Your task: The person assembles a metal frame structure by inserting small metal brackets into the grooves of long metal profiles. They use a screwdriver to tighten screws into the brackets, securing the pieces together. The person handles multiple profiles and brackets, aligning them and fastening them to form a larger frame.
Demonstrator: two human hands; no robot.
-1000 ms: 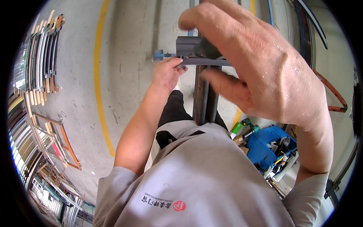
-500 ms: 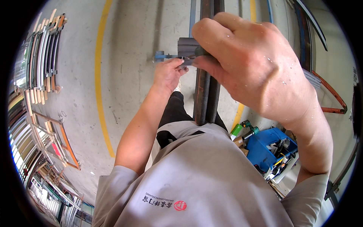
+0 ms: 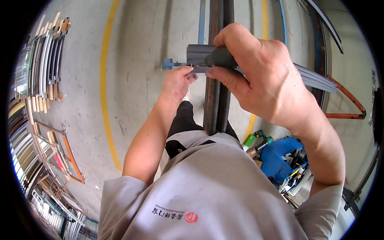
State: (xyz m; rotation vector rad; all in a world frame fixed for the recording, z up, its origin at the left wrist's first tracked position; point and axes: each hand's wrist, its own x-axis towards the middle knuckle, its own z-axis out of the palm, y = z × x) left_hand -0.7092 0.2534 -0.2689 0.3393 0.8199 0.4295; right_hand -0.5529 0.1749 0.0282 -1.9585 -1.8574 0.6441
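A grey ribbed metal profile (image 3: 199,49) lies crosswise over a pair of dark metal rails (image 3: 213,106). Its left end has a small metal fitting, too small to make out well. My left hand (image 3: 176,83) pinches that end between thumb and fingers. In my right hand (image 3: 264,80) is a screwdriver with a thick dark handle (image 3: 221,57), gripped from above. Its thin shaft points left at the fitting by my left fingertips; I cannot tell whether the tip touches. Just beyond my left fingers a blue metal piece (image 3: 169,64) sticks out to the left.
By my right side stands a blue bin (image 3: 276,158) holding tools and scraps, with a green power drill (image 3: 265,141) beside it. Racks of frames (image 3: 48,60) line the far left. Yellow lines (image 3: 105,80) mark the concrete floor. A rusty bent bar (image 3: 346,116) lies at right.
My right hand has come down and slightly right, uncovering the screwdriver's handle and more of the profile. My left hand stays at the profile's end.
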